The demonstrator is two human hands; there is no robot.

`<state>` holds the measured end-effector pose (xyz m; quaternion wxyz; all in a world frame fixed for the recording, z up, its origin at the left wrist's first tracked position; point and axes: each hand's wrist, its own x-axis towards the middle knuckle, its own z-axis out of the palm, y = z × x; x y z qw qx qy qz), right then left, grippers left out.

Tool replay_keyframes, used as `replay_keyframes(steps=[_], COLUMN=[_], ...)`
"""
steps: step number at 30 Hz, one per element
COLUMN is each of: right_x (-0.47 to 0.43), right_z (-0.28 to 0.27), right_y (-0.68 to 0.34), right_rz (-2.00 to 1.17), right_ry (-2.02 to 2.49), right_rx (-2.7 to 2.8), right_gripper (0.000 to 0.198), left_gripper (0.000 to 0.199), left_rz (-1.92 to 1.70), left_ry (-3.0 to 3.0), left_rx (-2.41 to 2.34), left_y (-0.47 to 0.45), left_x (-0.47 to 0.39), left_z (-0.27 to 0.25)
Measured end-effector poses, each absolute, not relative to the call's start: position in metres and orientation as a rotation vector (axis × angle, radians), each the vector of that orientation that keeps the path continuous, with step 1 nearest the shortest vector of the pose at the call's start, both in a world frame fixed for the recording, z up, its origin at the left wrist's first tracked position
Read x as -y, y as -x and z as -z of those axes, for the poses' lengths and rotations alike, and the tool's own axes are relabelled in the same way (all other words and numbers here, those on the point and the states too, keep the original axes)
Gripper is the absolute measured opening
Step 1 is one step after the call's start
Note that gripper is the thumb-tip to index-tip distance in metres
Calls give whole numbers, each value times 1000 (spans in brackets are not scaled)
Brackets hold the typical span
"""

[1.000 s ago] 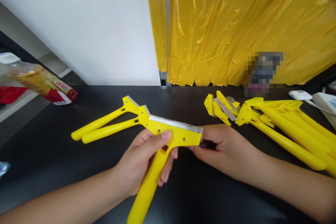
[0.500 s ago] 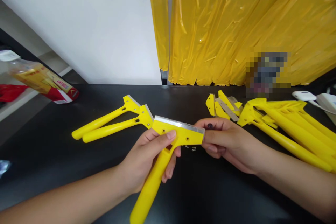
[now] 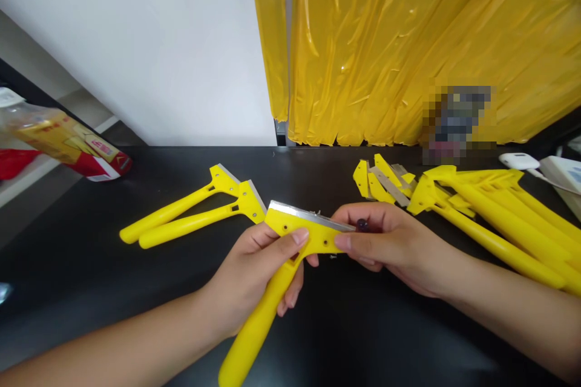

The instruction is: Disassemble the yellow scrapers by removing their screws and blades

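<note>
A yellow scraper (image 3: 258,320) with a metal blade along its top edge is tilted in front of me. My left hand (image 3: 258,266) is closed around its neck, thumb on the front of the head below two small holes. My right hand (image 3: 385,236) pinches the head's right end, thumb in front and fingers behind. A small dark round-ended piece (image 3: 362,225) pokes out among the right fingers; its kind is hidden. Small screws (image 3: 333,256) lie on the table behind the head, partly covered. Two more scrapers (image 3: 190,221) with blades lie to the left.
On the black table (image 3: 82,290), yellow scraper handles (image 3: 494,217) are piled at right, beside loose yellow plates and blades (image 3: 384,181). A bottle (image 3: 68,142) leans at far left. A white case (image 3: 518,161) sits at far right. Yellow plastic sheeting (image 3: 363,48) hangs behind.
My right thumb has come onto the front of the scraper head's right end, where the fingers were behind it before. The dark piece now sticks out more. The view has shifted slightly.
</note>
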<state>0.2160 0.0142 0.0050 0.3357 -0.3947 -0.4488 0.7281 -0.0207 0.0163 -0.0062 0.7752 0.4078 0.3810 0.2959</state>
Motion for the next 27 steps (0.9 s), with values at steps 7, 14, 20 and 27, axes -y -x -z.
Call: replay_keyframes(steps=[7,14,20,27], right_x=[-12,-13,-19,-19], right_z=[-6,-5,-10,-11], right_y=[-211,-210,-214,-214], right_rz=[-1937,-1893,-1721,-1590], right_ry=[1094,1261,1375,1386], right_rx=[1052,1122,1397,1542], right_gripper=[38,47,46,46], left_gripper=[32,36,33,32], left_rz=[-642,-651,-567,-554], left_ry=[-947,-928,-804,-822], left_rx=[-892,-974,-856,-842], left_y=[19,16,18,18], left_x=[-14,-14,-19,-23], left_z=[3,7,12,10])
